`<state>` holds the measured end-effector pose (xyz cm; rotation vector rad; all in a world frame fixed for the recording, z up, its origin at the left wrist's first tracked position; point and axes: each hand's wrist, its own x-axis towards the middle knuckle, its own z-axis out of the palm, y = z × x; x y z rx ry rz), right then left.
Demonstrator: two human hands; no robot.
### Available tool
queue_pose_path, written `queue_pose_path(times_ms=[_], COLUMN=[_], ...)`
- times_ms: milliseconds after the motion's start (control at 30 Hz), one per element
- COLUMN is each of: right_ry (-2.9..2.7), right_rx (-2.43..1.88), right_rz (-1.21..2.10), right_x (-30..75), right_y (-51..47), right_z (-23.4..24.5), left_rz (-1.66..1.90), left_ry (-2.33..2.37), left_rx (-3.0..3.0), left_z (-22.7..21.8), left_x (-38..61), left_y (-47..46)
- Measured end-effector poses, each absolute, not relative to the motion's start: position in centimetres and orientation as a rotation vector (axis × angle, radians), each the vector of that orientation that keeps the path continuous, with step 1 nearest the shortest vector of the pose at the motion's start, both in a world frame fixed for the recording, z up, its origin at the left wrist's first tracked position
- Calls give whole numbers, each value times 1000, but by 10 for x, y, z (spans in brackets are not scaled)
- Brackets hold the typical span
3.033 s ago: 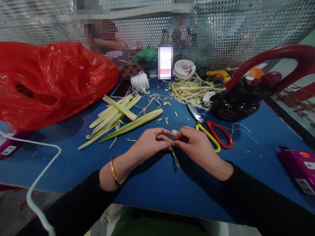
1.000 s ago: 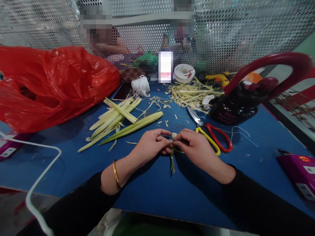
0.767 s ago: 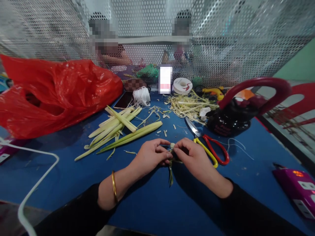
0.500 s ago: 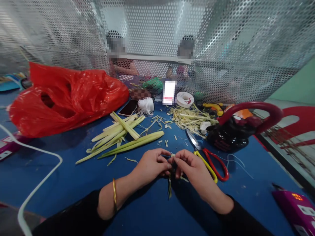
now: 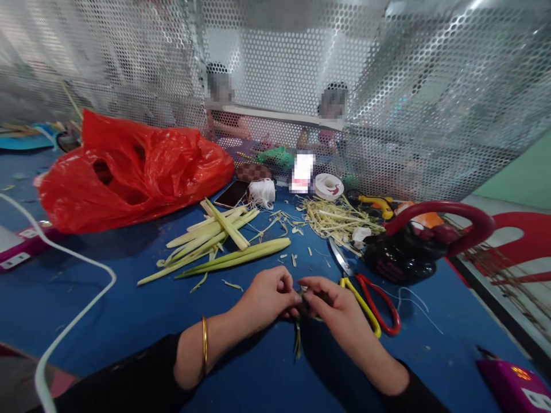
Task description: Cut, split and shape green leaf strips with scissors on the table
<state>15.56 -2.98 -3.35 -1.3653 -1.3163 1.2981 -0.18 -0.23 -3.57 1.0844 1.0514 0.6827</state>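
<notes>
left hand [image 5: 270, 293] and right hand [image 5: 338, 307] on plant strands [image 5: 297, 341]

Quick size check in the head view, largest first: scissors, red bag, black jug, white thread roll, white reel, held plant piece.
1. Red bag
2. Black jug
3. Scissors
4. White thread roll and white reel: too alike to rank
Held plant piece: partly hidden, so unranked
</notes>
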Motion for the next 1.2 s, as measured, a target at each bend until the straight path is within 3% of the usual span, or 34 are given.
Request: queue_pose_path(times_ms=[367, 900, 1200], right_ry=[-1568, -1145, -1216], right_rx=[-1449, -1423, -1365], right_rz=[1015, 1227, 1224], right_x=[155, 155, 153], right_y=[-33, -29, -32], right_z=[-36, -32, -26], left_rz=[609, 595, 577], left_ry=[1125, 1210, 1189], left_rx=[1235, 1095, 1096], left_z=[-26, -20, -20], left_x=[-2, -1, -2], left_y=[-5, -3, -2])
